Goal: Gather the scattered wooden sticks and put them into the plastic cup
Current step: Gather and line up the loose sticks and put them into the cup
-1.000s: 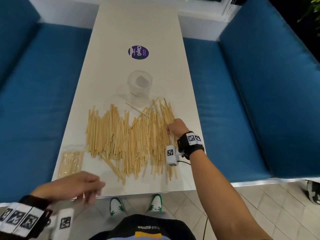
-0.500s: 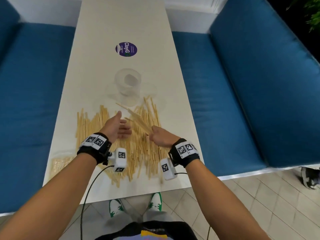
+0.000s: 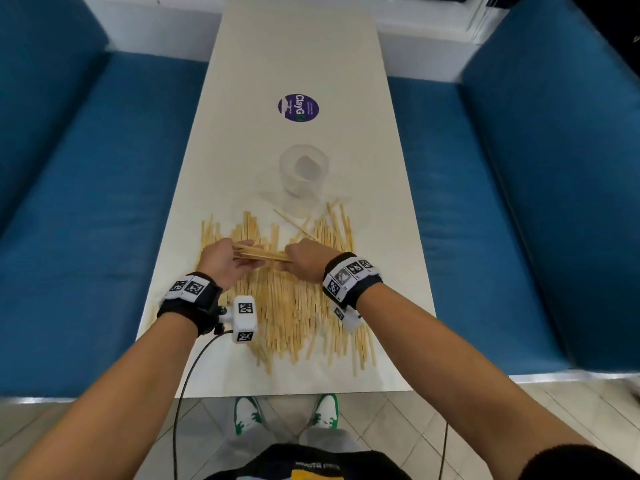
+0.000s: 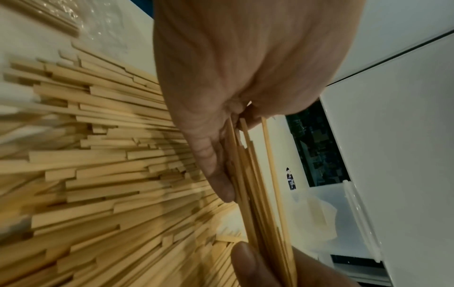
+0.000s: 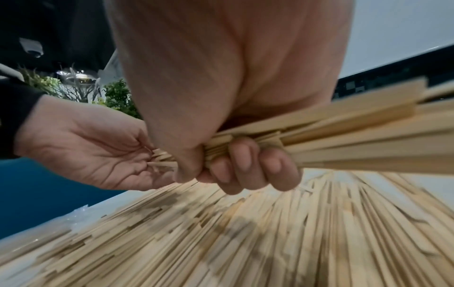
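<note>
In the middle of the head view, both hands meet over the spread of wooden sticks (image 3: pixel 294 299) that covers the lower centre of the white table (image 3: pixel 294 46). The right hand (image 3: pixel 306 258) is curled into a fist around a bundle of sticks (image 3: pixel 263 255), which lies roughly level across the frame, from right to left. The right wrist view shows this grip plainly: its fingers (image 5: pixel 248 161) wrap under the bundle and the thumb side closes over it, with the long ends fanning out to the right of the frame. The left hand (image 3: pixel 225 259) is cupped, palm turned toward the bundle's other end, fingers relaxed and only gently bent; the stick tips touch its palm in the right wrist view. In the left wrist view several sticks run along the left fingers (image 4: pixel 216 170), though motion blur makes it hard to tell whether the hand has truly closed on them, so it reads as merely resting against the ends. The plastic cup (image 3: pixel 304 169) stands upright just above the pile, in the upper centre of the frame, clear and apparently holding nothing, a few stray sticks lying close to its base. Further up the table is a round purple sticker (image 3: pixel 298 107). Blue cushions (image 3: pixel 86 220) flank the table on both sides.
</note>
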`<state>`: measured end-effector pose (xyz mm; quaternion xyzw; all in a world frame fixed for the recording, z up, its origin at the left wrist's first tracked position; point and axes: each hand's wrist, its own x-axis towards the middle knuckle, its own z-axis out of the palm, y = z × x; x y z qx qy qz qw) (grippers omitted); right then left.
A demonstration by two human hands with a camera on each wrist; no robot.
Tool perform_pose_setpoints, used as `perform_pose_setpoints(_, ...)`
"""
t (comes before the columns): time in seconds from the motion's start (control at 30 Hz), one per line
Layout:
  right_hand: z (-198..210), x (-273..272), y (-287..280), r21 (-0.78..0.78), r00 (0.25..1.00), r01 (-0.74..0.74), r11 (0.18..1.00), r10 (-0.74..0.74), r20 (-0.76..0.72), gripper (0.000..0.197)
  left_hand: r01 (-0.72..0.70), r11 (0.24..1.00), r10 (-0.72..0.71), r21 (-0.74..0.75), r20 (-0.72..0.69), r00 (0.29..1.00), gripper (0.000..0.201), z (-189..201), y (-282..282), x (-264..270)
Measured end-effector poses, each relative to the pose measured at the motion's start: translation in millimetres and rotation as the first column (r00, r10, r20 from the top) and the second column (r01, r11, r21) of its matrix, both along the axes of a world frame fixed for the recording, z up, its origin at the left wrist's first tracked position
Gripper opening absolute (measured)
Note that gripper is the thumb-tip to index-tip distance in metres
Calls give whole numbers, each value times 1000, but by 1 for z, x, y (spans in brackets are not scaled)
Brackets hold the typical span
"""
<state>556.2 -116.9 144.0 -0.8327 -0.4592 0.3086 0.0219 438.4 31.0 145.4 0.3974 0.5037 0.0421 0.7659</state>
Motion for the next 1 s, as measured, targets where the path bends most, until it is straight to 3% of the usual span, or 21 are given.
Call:
perform_pose_setpoints(0.07, 1, 1, 10, -5, 1000, -25, 1000, 25, 10, 42, -15, 1000, 15, 26, 0, 1000, 23, -2, 5, -3)
perform_pose_setpoints(0.2, 3, -3, 26, -16, 997, -66, 998, 67, 43, 36, -106, 994, 106, 16, 10, 994, 39, -6, 12, -4)
perform_pose_setpoints(0.3, 3, -7, 37, -50, 991, -106, 993, 109, 72, 30, -6, 981, 22, 196, -75, 997, 29, -8, 9, 1)
perform_pose_setpoints(0.4, 3, -11, 45, -59, 991, -90, 994, 95, 94, 33, 83, 931, -26, 355, -163, 986, 34, -11, 4, 2)
perform_pose_setpoints(0.5, 4, -14, 47, -35, 986, -51, 998, 56, 159, 36, 134, 902, -77, 409, -153, 985, 30, -14, 1, -2)
perform_pose_setpoints(0.63, 4, -15, 45, 11, 975, -47, 999, 43, 219, 40, -11, 982, 4, 189, 40, 999, 21, -15, 12, -10)
perform_pose_setpoints(0.73, 8, -19, 49, 40, 968, -82, 996, 70, 241, 39, -94, 993, 87, 75, 88, 992, 34, -15, 25, -13)
perform_pose_setpoints(0.9, 10, -25, 62, 85, 968, -112, 990, 89, 233, 27, 43, 997, -29, -70, 187, 982, 52, -13, 26, -12)
perform_pose_setpoints(1.0, 8, -24, 63, 90, 977, -99, 991, 79, 197, 26, 137, 989, -121, -62, 213, 969, 53, -7, 25, -15)
